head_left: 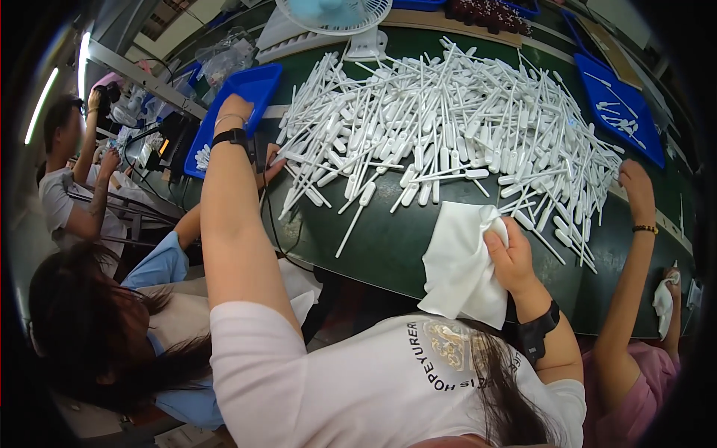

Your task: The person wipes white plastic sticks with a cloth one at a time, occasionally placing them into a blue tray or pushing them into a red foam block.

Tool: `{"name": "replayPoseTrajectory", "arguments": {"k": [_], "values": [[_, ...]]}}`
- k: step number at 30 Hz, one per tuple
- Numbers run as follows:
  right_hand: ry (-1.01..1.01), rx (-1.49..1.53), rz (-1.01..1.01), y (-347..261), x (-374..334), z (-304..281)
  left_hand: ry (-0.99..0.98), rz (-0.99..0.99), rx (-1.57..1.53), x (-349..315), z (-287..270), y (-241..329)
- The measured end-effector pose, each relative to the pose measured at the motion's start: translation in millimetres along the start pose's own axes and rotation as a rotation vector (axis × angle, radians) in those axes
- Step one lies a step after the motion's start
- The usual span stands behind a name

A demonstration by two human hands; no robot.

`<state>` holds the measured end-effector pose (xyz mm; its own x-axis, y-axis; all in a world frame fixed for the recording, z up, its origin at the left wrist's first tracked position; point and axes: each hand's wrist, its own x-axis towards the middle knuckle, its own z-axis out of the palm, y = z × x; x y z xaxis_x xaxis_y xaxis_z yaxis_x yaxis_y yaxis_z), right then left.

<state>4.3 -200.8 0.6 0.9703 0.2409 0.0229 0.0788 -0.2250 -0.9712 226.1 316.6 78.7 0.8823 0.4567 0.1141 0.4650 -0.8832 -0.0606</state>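
Observation:
A big pile of white plastic sticks point(448, 127), each with a thin stem and an oblong slotted end, covers the green table point(381, 265) in front of me. My left arm reaches out past the pile's left side. At its end, my left hand point(234, 109) is over the far part of a blue tray point(258, 78); its fingers are mostly hidden. A few white pieces point(202, 157) lie in the tray's near end. Close to my body, my right hand point(511, 255) grips a white cloth point(457, 257), which hangs down at the table's near edge.
A co-worker's hand point(271, 167) touches the pile's left edge. Another person's hand point(635, 179) is at its right edge, near a second blue tray point(651, 145) holding several sticks. A white fan point(366, 45) stands behind the pile. A dark cable point(272, 231) hangs beside my left arm.

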Motion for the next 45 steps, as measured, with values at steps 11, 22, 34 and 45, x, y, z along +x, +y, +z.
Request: {"name": "replayPoseTrajectory", "arguments": {"k": [11,22,34,45], "values": [[0.049,0.484,0.079,8.5,4.7,-3.6,-0.209,0.547,-0.155,-191.7,-17.1,106.4],[-0.070,0.727,0.177,-0.2,1.0,-3.3,-0.134,0.361,-0.204,-235.9,9.7,87.2],[0.088,1.094,0.079,-5.9,5.2,-14.5,-0.540,0.579,-1.528,-341.5,7.4,214.9],[0.151,0.761,0.205,3.5,10.0,-21.2,-1.006,0.547,-1.581,-346.4,31.5,248.8]]}}
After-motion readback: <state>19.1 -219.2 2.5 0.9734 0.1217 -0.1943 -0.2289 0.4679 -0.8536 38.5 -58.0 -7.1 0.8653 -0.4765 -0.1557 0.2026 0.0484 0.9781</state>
